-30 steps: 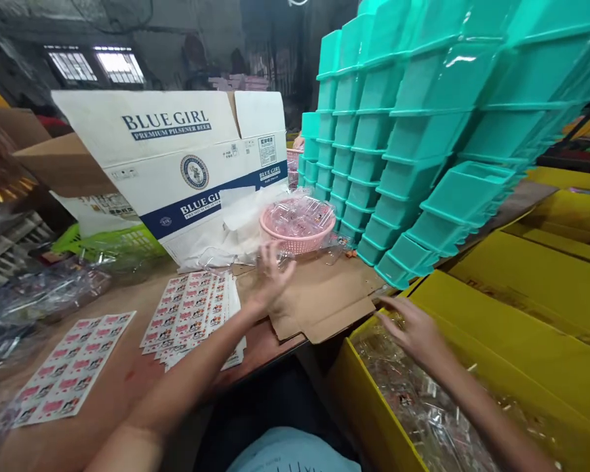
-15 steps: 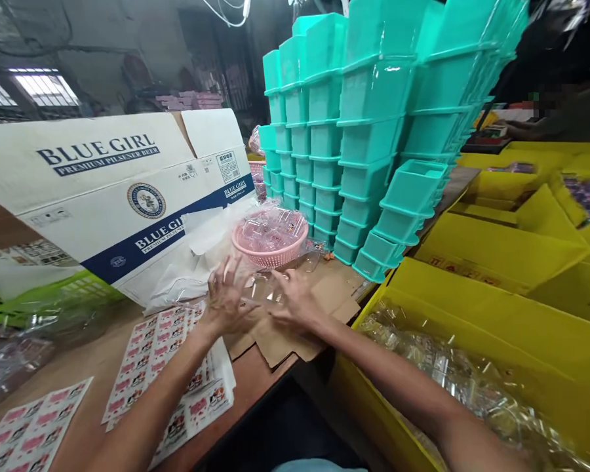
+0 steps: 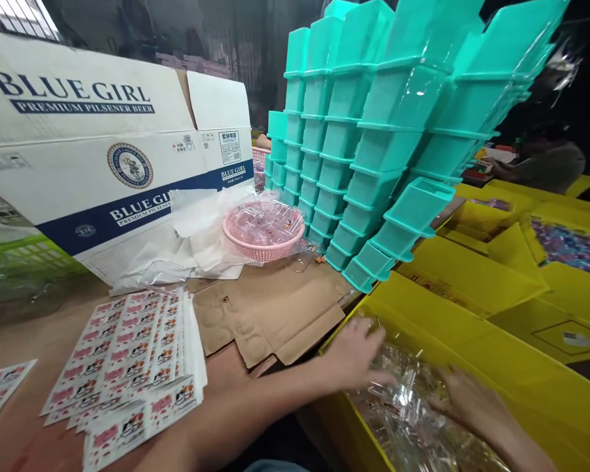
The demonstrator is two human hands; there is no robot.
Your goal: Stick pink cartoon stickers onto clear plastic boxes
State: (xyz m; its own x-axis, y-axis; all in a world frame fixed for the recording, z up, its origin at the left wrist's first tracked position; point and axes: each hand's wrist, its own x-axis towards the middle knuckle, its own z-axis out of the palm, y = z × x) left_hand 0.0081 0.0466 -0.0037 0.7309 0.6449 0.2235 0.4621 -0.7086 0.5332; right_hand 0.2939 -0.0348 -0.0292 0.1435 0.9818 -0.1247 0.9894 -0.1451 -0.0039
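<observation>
Both hands are in or over a yellow box [image 3: 476, 328] filled with clear plastic packs [image 3: 403, 400]. My left hand [image 3: 356, 354] reaches across its near edge, fingers apart above the packs, with nothing visible in its grasp. Deeper in the box, my right hand [image 3: 472, 400] is at the right side of the packs. Motion smears its fingers, so its grip is unclear. Flat brown cardboard [image 3: 275, 308] lies on the table, left of the box. Sheets of stickers [image 3: 128, 341] with pink and cartoon prints are fanned out further left.
A pink basket [image 3: 260, 252] of clear packs stands behind the cardboard. Tall stacks of turquoise bins [image 3: 373, 144] rise behind the box. A white beer carton [image 3: 167, 157] stands at the left. More yellow boxes [image 3: 476, 262] and a seated person [image 3: 545, 160] are at the right.
Both hands have moved right, from the cardboard to the yellow box. The clear plastic piece that was between them no longer lies on the cardboard. The view has shifted too.
</observation>
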